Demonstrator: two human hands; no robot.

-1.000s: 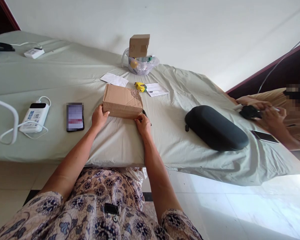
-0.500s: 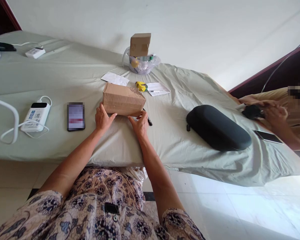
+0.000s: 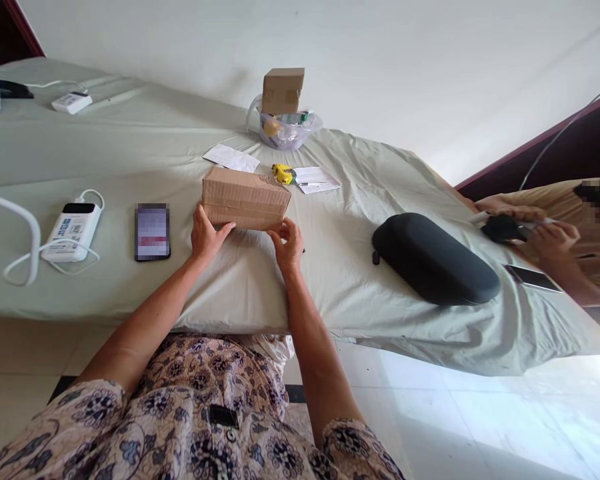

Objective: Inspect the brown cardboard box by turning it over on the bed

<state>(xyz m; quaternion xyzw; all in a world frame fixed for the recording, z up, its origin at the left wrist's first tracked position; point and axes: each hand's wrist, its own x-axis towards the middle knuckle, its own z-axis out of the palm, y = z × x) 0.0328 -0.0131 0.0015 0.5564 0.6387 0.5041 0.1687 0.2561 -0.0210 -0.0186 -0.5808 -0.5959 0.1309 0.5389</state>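
Note:
A brown cardboard box [image 3: 245, 197] lies on the bed, tilted with its near edge raised a little off the sheet. My left hand [image 3: 207, 237] grips its near left corner, thumb on the front face and fingers under the box. My right hand [image 3: 289, 241] holds the near right corner in the same way. A black pen tip [image 3: 303, 251] peeks out just right of my right hand.
The bed's pale green sheet [image 3: 130, 160] carries a phone [image 3: 152, 231], a white power bank [image 3: 73, 230] with cable, a black hard case [image 3: 435, 259], papers [image 3: 231, 159], a yellow tape measure [image 3: 283, 174] and a plastic bowl [image 3: 287, 130] bearing a small box. Another person's hands [image 3: 535, 233] work at the right.
The box has been tipped up at its near edge and turned slightly. Both my hands slid under its near corners. The pen is now mostly hidden behind my right hand.

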